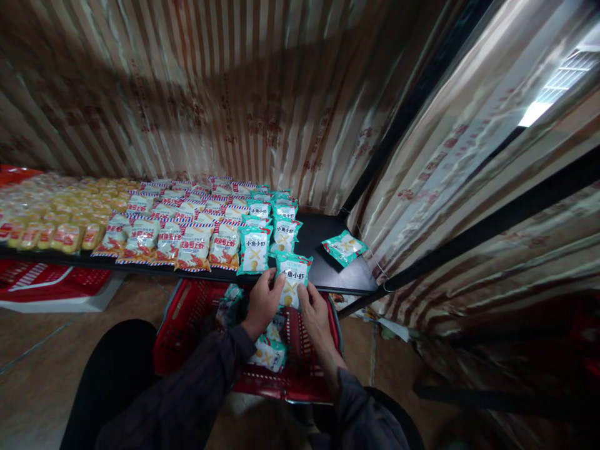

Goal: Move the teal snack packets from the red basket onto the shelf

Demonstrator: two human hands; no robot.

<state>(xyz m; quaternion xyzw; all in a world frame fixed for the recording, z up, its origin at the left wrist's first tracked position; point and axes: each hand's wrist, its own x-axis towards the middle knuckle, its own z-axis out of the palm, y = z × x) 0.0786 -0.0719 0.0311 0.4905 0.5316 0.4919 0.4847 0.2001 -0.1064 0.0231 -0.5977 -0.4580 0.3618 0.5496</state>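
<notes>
Between my two hands is a teal-and-white snack bag (294, 272), upright at the front edge of the black shelf (323, 275). My left hand (263, 302) grips its left side, and my right hand (315, 312) grips its right side. Directly left of it stands a matching snack bag (254, 250), with more teal bags (285, 235) in rows behind. One teal bag (345, 247) lies apart on the shelf to the right. Below my hands sits a red basket (175, 331) with several teal bags (269, 355) inside, partly hidden by my arms.
Rows of blue-and-red striped snack bags (193, 245) fill the shelf's middle. Yellow packaged items (68, 232) stand farther left. Striped curtains (262, 94) hang behind and to the right. A black metal bar (469, 237) slants along the right. Another red basket (60, 281) is under the shelf at left.
</notes>
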